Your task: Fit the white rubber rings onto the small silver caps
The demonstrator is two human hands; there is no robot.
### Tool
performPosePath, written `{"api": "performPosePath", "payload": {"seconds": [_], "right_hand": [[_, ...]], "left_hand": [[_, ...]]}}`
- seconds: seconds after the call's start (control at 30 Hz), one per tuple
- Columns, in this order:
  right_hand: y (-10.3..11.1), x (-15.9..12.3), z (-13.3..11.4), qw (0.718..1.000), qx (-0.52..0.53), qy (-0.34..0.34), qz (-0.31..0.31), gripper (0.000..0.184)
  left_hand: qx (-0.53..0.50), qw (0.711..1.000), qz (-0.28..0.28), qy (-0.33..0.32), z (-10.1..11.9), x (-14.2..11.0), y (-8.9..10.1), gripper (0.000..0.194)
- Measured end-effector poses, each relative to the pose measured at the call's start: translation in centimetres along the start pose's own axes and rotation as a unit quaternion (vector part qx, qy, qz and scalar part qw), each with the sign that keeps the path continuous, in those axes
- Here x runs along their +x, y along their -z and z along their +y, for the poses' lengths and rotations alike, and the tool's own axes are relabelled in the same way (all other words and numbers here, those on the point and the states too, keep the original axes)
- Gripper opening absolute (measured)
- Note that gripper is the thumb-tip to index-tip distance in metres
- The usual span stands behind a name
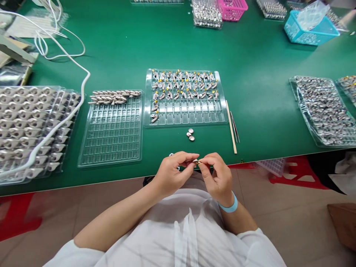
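Note:
At the table's front edge, my left hand (174, 171) pinches a small pale earbud-like part (195, 161) between thumb and forefinger. My right hand (218, 176), with a light blue band at the wrist, is closed in a pinch at the other end of that part, where a bit of yellow shows. Whether the right fingers hold a separate piece is too small to tell. Just beyond lie a few small round metallic caps (190, 135). More small pieces sit partly hidden behind my left hand. A clear tray (191, 113) holds rows of similar parts with yellow tips.
Left of that tray stands another clear tray (111, 133) with grey parts along its far rows. Stacked trays of grey shells (25, 126) lie farther left under a white cable (86, 79). Tweezers (235, 127) and a wooden stick (231, 128) lie right. Blue basket (311, 35), pink basket (233, 10) stand behind.

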State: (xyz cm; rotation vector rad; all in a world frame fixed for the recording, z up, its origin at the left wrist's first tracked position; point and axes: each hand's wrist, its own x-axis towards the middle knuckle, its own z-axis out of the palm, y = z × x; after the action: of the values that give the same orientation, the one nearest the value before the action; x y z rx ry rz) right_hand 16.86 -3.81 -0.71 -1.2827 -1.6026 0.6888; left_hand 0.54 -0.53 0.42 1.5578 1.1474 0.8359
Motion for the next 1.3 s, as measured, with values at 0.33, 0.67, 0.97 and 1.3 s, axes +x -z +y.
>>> {"api": "performPosePath", "payload": {"seconds": [0.33,0.67,0.97,1.3], "right_hand": [[0.0,0.1,-0.2,1.000,0.017,-0.020,-0.012,0.010],[0.5,0.8,-0.4,0.997,0.011,-0.065,-0.043,0.006],[0.5,0.9,-0.3,0.993,0.014,-0.102,-0.057,0.009],[1.4,1.2,0.0,0.982,0.051,-0.152,-0.099,0.005]], "left_hand": [[0.008,1.000,-0.001,0.007,-0.2,0.2,-0.3,0.022],[-0.059,0.995,-0.075,0.032,-1.5,-0.3,0.3,0.032],[0.014,0.998,-0.063,-0.017,-1.7,-0.4,0.6,0.028],[0.049,0.989,-0.087,-0.111,-1.6,-0.4,0.8,0.034]]}}
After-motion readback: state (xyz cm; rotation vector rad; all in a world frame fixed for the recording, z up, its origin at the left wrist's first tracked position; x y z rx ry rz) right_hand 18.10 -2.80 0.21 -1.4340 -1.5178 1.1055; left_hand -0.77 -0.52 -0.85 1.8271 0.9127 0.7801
